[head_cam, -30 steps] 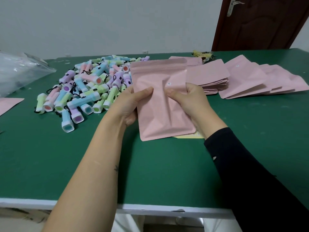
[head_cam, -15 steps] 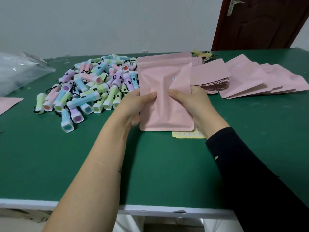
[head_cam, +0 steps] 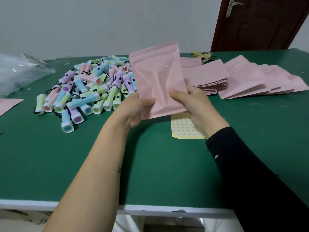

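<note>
A pink zip pouch [head_cam: 158,77] with a small white sticker near its top stands tilted upright above the green table [head_cam: 158,164]. My left hand [head_cam: 135,108] grips its lower left edge, thumb on the front. My right hand [head_cam: 192,101] grips its lower right edge the same way. The pouch bulges in the middle. Behind and to the left lies a heap of pastel toy flashlights [head_cam: 87,91]. A yellow sheet of small stickers [head_cam: 182,128] lies on the table under my right hand.
A stack of flat pink pouches [head_cam: 207,77] and several pouches with stickers [head_cam: 247,79] lie at the back right. A clear plastic bag [head_cam: 18,72] sits at the far left, another pink pouch [head_cam: 8,105] at the left edge. A brown door [head_cam: 260,24] stands behind.
Both hands have lifted the pouch off the table and tipped it upright, uncovering the yellow sticker sheet beneath.
</note>
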The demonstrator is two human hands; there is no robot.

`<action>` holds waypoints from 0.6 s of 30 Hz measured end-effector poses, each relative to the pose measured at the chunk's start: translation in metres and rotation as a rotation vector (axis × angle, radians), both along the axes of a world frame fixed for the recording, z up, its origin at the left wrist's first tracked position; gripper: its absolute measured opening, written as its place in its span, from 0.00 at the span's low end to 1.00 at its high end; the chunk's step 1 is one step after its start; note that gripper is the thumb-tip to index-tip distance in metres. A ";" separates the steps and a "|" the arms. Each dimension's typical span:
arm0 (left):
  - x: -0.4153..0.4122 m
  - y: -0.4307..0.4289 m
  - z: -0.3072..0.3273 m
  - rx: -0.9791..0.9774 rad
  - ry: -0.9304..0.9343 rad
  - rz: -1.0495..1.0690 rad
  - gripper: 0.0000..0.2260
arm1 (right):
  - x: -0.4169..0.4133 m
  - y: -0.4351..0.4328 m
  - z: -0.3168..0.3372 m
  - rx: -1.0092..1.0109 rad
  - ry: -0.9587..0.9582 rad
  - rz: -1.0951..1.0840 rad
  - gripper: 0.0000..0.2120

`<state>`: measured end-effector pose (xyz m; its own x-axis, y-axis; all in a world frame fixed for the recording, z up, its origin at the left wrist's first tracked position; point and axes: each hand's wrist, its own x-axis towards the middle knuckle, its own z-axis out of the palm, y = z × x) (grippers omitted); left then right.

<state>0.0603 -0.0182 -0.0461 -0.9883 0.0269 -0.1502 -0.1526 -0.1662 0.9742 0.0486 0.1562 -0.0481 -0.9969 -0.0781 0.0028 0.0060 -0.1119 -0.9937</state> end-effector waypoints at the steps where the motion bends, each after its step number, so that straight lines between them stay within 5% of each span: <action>1: -0.001 0.000 0.000 0.020 0.013 0.042 0.14 | -0.001 -0.001 -0.001 -0.041 -0.029 0.028 0.08; 8: 0.000 -0.001 -0.001 -0.025 0.124 -0.043 0.18 | -0.005 -0.006 -0.010 -0.070 0.046 -0.101 0.08; 13: -0.002 0.001 -0.002 -0.028 0.180 0.027 0.20 | -0.007 -0.011 -0.014 -0.578 -0.238 0.068 0.12; 18: -0.001 0.007 -0.005 -0.007 0.198 0.080 0.17 | -0.007 -0.016 -0.018 -0.473 -0.227 0.182 0.10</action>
